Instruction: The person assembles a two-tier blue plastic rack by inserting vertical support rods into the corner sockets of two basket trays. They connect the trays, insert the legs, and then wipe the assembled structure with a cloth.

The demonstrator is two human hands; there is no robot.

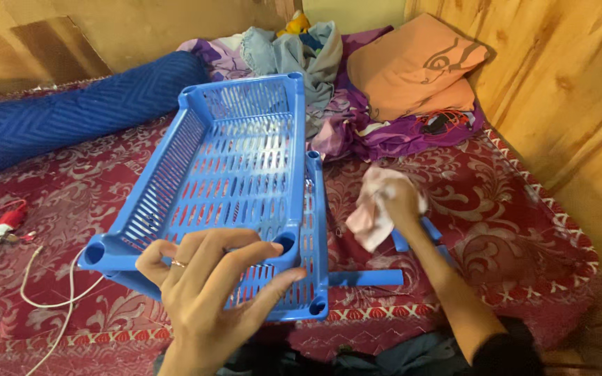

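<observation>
Left hand (pixel 207 292): at 6 o'clock in the head view, fingers (pixel 245 261) spread apart and wrapped over the near rim of a blue slotted plastic tray (pixel 231 174), gripping it; a ring shows on one finger. The tray is held tilted above the bed, its open side facing the camera, far end toward 12 o'clock. A second blue slotted tray (pixel 315 237) stands on edge just beside it, touching its right side.

Right hand (pixel 395 198): at 3 o'clock of the trays, fingers closed together on a pale pink cloth (pixel 371 216), which hangs bunched below the fist.

Blue plastic posts (pixel 367 278): lying on the bed under and near the right forearm.

Bed cover (pixel 524 216): red with pale floral pattern.

Blue bolster (pixel 71 118): at 10 o'clock, lying lengthwise.

Heap of clothes (pixel 301 56): at 12 o'clock, grey and purple.

Orange pillows (pixel 412 69): at 1 o'clock, against the wooden wall (pixel 566 90).

White cable (pixel 57 292): at 8 o'clock, beside a small red-handled object (pixel 5 223), too blurred to identify.
</observation>
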